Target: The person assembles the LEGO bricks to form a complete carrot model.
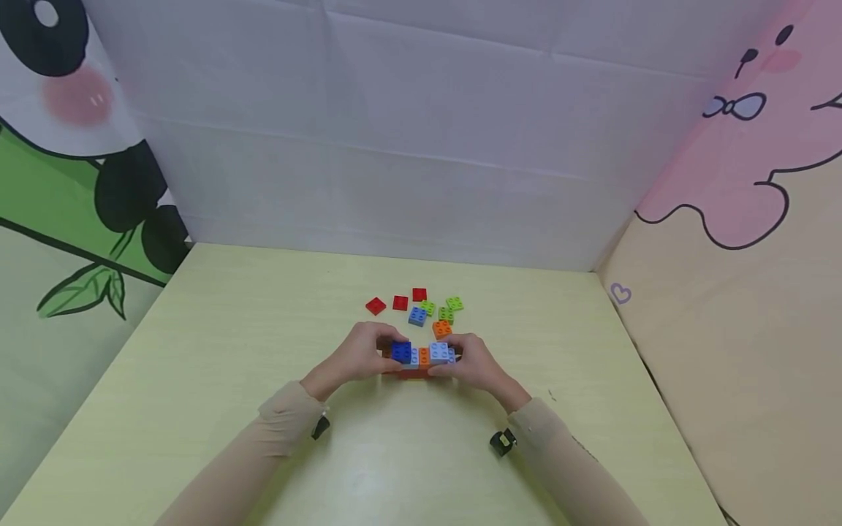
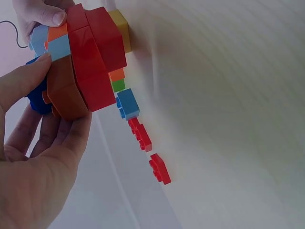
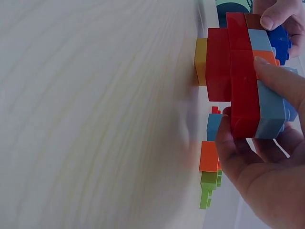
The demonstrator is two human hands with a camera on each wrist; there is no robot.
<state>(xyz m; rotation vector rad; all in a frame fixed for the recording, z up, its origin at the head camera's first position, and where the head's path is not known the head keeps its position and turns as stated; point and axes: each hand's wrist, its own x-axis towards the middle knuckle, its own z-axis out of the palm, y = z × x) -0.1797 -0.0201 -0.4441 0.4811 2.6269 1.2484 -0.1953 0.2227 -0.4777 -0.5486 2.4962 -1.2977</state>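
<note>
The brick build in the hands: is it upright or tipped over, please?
Upright: in the head view, the brick build shows studs facing up.

The stack (image 1: 424,356) mixes red, brown, orange, light blue, dark blue and yellow, while the loose red bricks (image 1: 400,303), blue brick (image 1: 417,316), orange brick (image 1: 442,329) and lime bricks (image 1: 454,302) are each of one colour. The surface (image 1: 368,453) seems pale yellow-green with faint wood grain, though the wrist views wash it nearly grey; the sleeves (image 1: 240,467) are beige and the wrist mounts (image 1: 503,442) mostly black. The cloth (image 1: 421,131) is plain lilac-grey, the left panel (image 1: 39,183) is black, white and green with a pink patch (image 1: 77,95), and the right panel (image 1: 737,351) sets a black-outlined pink figure (image 1: 743,175) with a pale-blue bow (image 1: 748,107) against beige.
</note>
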